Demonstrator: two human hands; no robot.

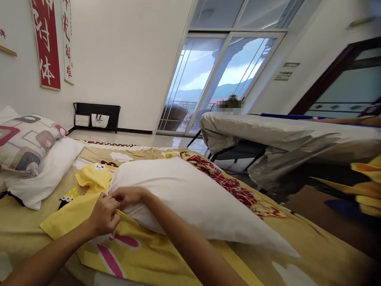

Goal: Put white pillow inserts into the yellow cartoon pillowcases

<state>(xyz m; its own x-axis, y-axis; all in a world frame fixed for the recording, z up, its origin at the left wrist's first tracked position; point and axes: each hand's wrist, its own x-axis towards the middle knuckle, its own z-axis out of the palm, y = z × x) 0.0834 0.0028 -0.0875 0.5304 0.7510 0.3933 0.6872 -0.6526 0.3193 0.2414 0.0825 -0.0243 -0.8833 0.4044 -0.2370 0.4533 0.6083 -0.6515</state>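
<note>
A white pillow (pixel 184 194) lies across the bed, its left end at the mouth of a yellow pillowcase (pixel 68 212) with a rabbit print. My left hand (pixel 104 213) is closed on the bunched edge of the pillowcase. Right beside it, my right hand (pixel 129 197) rests against the pillow's left end with its fingers curled in at the pillowcase edge. What those fingertips pinch is partly hidden, but yellow cloth gathers there. Part of the pillowcase spreads under the pillow toward me.
A patterned cushion (pixel 32 143) sits on a white pillow (pixel 56 171) at the left. Red checked cloth (pixel 220 178) lies behind the pillow. To the right stands a table (pixel 285 129) under a plastic cover, with a chair (pixel 238 151) beneath. A black rack (pixel 97 111) stands by the wall.
</note>
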